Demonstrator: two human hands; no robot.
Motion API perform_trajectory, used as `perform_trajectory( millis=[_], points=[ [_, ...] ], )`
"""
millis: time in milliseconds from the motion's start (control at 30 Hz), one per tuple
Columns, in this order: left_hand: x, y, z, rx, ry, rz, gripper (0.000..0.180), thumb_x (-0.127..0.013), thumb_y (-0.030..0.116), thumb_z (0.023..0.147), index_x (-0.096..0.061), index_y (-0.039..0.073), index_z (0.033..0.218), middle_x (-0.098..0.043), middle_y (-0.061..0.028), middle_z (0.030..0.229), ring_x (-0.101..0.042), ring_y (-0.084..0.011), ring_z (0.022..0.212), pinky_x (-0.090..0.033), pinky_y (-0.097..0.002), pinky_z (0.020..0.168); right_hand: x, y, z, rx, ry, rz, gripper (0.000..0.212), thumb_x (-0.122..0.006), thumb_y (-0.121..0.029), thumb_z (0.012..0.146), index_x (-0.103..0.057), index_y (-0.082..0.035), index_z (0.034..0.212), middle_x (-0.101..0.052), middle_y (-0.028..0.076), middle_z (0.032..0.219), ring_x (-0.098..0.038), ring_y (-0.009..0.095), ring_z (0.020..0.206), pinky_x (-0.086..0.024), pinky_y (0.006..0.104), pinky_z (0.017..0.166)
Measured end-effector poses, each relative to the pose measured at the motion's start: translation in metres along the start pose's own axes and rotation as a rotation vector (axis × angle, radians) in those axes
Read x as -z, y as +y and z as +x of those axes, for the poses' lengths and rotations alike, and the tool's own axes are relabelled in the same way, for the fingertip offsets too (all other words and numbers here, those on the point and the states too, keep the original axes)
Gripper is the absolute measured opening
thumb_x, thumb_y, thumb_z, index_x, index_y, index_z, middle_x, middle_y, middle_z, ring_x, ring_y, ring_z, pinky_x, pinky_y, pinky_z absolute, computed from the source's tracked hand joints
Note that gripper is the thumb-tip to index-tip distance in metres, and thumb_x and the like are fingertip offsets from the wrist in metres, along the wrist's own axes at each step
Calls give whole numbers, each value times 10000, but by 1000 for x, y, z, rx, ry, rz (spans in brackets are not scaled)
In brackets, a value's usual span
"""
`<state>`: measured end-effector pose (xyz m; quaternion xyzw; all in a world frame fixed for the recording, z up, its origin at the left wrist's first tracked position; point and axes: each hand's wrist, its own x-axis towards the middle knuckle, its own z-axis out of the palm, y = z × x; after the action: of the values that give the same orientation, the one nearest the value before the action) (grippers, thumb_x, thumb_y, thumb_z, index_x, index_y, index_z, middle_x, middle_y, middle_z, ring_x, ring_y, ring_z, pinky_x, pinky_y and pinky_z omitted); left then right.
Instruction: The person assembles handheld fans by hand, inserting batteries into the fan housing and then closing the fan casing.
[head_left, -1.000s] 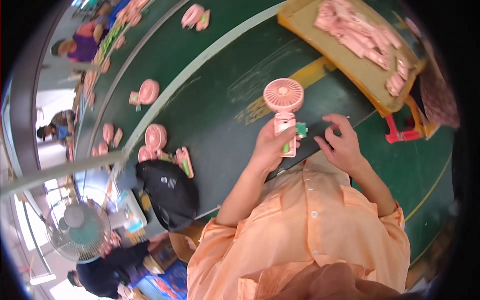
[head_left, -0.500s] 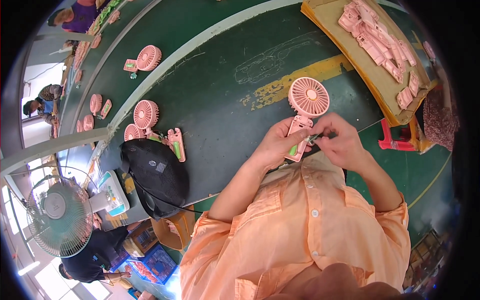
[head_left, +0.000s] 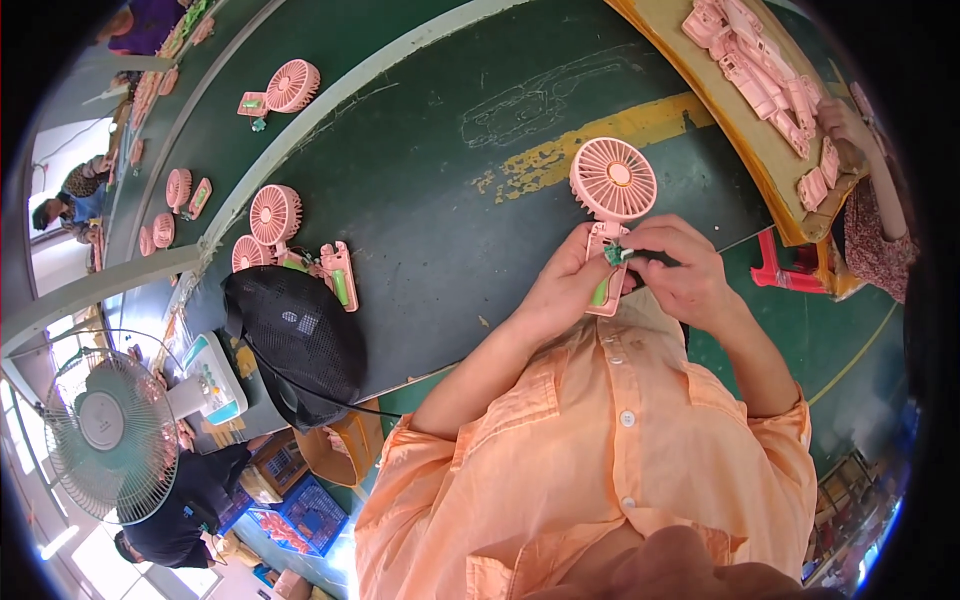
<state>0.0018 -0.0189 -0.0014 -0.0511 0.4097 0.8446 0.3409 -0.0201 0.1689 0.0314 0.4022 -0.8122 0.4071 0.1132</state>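
A pink handheld fan [head_left: 614, 178] is in front of my chest, its round grille pointing away from me and its handle opened up. My left hand [head_left: 556, 280] is closed round the left side of the handle, thumb near the parts inside. A green battery [head_left: 600, 292] shows in the lower handle. Over the handle's middle is a small green circuit board [head_left: 615, 254], pinched by my right hand [head_left: 682, 268] with its fingertips together. The wires at the board are too small to make out, and the right fingers hide part of the handle.
A cardboard tray [head_left: 735, 150] of pink casings [head_left: 760, 85] lies far right, with another person's hand [head_left: 845, 122] at its edge. On the left are more pink fans [head_left: 275, 214], a black mesh bag [head_left: 300, 335] and a desk fan [head_left: 110, 435]. A red stool [head_left: 785, 268] stands right.
The circuit board has turned to show its green face over the handle, and my right fingers have shifted with it. Another person's hand has come in at the cardboard tray. The view has shifted slightly.
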Motion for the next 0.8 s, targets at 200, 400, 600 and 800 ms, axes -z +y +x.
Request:
perform_trajectory(
  millis=[200,400,600,800],
  points=[
    [0,-12,1,-139,15,162,273,-377,35,972,-420,28,1241,-580,-53,1085,-597,-100,922,-494,-235,776,-12,-2,-9,-93,92,56,219,-652,130,692,-461,28,656,-625,131,900,-624,298,793,-531,351,640],
    [1,-4,-5,-66,-47,160,266,-406,43,977,-476,21,1232,-597,-23,1029,-571,-68,889,-474,-222,773,-11,-12,-6,-74,105,-54,146,-629,116,686,-517,26,662,-595,104,816,-588,234,713,-494,308,538],
    [0,-8,-3,-100,-29,178,278,-434,38,970,-500,18,1239,-602,-13,993,-559,-59,845,-470,-216,749,-19,-13,-14,-157,151,-93,113,-607,120,700,-546,29,676,-589,98,796,-571,224,683,-476,294,524],
    [3,-10,-2,-97,-43,198,281,-446,37,967,-498,12,1243,-616,-15,964,-569,-62,816,-471,-214,738,-21,-13,-13,-149,164,-100,103,-609,120,702,-566,28,691,-591,95,790,-571,219,676,-469,297,517]
  ],
)
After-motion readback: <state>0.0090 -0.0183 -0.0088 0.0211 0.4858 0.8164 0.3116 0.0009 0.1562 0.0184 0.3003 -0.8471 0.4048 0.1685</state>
